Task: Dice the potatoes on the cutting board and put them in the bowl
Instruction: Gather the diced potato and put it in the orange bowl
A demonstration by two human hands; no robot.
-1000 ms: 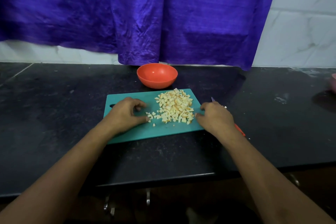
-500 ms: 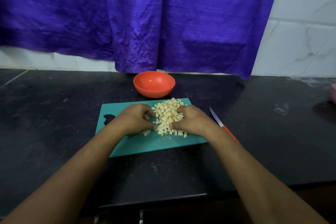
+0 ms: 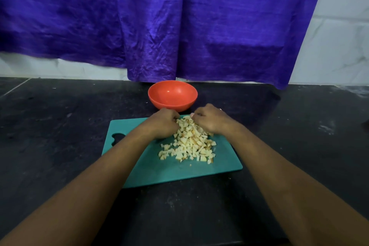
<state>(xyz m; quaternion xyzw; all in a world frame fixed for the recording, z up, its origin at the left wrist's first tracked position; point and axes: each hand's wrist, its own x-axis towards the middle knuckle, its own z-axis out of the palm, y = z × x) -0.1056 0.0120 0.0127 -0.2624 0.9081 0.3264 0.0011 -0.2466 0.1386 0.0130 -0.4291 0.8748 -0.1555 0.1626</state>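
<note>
A flat teal plastic cutting board (image 3: pixel 139 168) lies on the dark, speckled stone bench (image 3: pixel 60 126), with a cut-out grip hole at its 9 o'clock edge. On the board sits a heap of pale yellow diced potato pieces (image 3: pixel 191 146), spread from the middle toward the 12 o'clock edge, with a few loose cubes trailing off at the heap's 8 o'clock side.

Both hands are at the far end of that heap. The left hand (image 3: pixel 161 124) is at the heap's 11 o'clock, the right hand (image 3: pixel 209 120) at its 1 o'clock. On both, the fingers are curled inward and dug into the cubes, gathering them between the two hands.

A round orange plastic bowl (image 3: pixel 171 104) stands on the bench just beyond the board's 12 o'clock edge, close to the knuckles; no potato shows inside it. Behind it hangs a crinkled purple cloth curtain (image 3: pixel 179 26) over a white tiled wall (image 3: pixel 339 46).
</note>
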